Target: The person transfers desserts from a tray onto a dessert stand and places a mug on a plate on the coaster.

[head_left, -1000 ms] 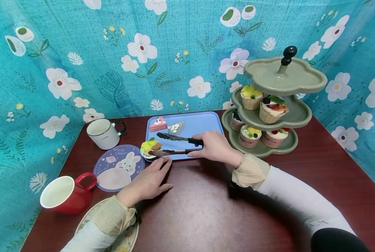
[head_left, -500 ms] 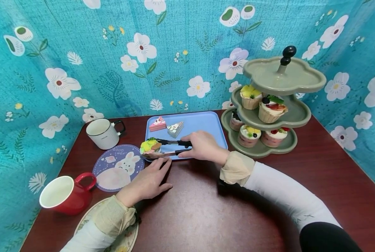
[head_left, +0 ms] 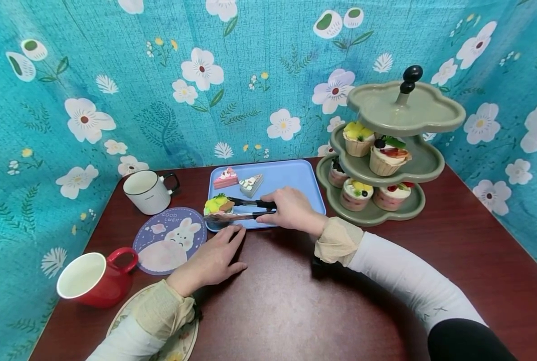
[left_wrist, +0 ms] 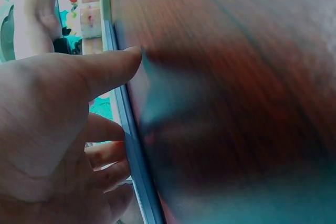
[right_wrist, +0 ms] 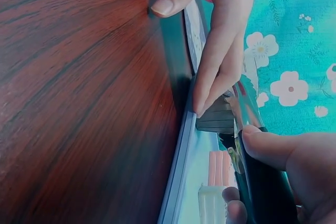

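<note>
In the head view my right hand [head_left: 291, 208] holds black-handled tongs [head_left: 243, 216], thumb and fingers on the two arms. The arms of the tongs stand either side of a fruit-topped cupcake [head_left: 216, 204] at the front left corner of the blue tray [head_left: 291, 175]. Its dark ribbed side shows in the right wrist view. My left hand [head_left: 209, 258] rests with its fingertips at the tray's front edge, close by the cupcake, thumb apart. A pink cake slice [head_left: 225, 178] and a grey cake slice [head_left: 250, 185] lie at the tray's back left.
A three-tier green stand [head_left: 408, 113] with several cupcakes and dessert cups is at the right. Left are a white mug [head_left: 146, 193], a bunny coaster [head_left: 169, 243], and a red mug [head_left: 101, 283]. A patterned plate [head_left: 191, 331] lies under my left forearm.
My right hand has moved left with the tongs, bringing their tips to either side of the cupcake. The cupcake has shifted slightly right. My left hand has stayed in place.
</note>
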`<action>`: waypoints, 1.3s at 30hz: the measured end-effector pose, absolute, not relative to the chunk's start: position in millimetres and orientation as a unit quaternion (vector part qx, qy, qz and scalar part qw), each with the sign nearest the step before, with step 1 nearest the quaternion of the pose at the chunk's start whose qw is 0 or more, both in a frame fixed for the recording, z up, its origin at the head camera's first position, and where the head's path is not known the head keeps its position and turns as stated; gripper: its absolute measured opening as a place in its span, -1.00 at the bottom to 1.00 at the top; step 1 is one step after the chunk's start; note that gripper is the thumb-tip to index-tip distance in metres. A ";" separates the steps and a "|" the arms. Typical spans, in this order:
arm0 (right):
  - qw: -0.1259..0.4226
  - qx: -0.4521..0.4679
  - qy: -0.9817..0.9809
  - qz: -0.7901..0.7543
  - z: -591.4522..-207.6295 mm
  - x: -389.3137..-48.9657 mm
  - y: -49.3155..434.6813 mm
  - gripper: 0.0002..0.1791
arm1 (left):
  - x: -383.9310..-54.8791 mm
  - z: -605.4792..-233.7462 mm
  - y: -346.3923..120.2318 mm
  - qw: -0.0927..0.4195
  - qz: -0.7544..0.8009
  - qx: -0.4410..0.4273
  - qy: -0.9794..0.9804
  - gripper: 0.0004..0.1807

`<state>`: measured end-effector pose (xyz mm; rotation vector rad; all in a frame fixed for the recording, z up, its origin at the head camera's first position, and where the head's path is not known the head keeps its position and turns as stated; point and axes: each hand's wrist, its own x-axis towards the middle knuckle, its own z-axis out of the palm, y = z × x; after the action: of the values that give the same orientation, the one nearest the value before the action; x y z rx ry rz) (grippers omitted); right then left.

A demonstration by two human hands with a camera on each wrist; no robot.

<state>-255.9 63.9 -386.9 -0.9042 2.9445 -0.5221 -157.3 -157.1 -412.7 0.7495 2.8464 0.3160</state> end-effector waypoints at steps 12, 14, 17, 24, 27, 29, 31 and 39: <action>0.001 -0.278 0.943 -0.181 -382.7 -254.8 78.5 -0.37 | -158.5 -410.3 -156.6 0.091 0.117 0.245 0.958 -0.17; -0.004 -0.279 0.943 -0.182 -381.4 -254.8 81.0 -0.38 | -159.0 -410.4 -156.6 0.085 0.122 0.247 0.958 -0.19; -0.010 -0.277 0.943 -0.183 -378.5 -254.7 85.4 -0.39 | -160.6 -410.7 -156.8 0.073 0.128 0.250 0.957 -0.23; -0.020 -0.268 0.947 -0.176 -369.5 -252.5 97.2 -0.41 | -164.2 -408.8 -157.2 0.064 0.142 0.251 0.955 -0.29; -0.031 -0.267 0.947 -0.174 -368.1 -251.0 102.3 -0.42 | -164.9 -408.8 -157.4 0.068 0.145 0.251 0.955 -0.29; -0.036 -0.269 0.946 -0.178 -367.3 -250.0 105.6 -0.42 | -165.0 -409.0 -157.8 0.069 0.146 0.250 0.955 -0.29; -0.039 -0.272 0.944 -0.181 -365.9 -248.7 109.1 -0.42 | -165.0 -409.3 -158.1 0.069 0.147 0.250 0.955 -0.30; -0.044 -0.266 0.946 -0.180 -360.0 -244.5 125.3 -0.38 | -164.9 -410.9 -159.2 0.061 0.153 0.260 0.952 -0.30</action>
<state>-244.5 125.3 -360.0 -0.8596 3.0574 -0.5819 -164.9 -159.2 -410.9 0.7850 2.8786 0.4614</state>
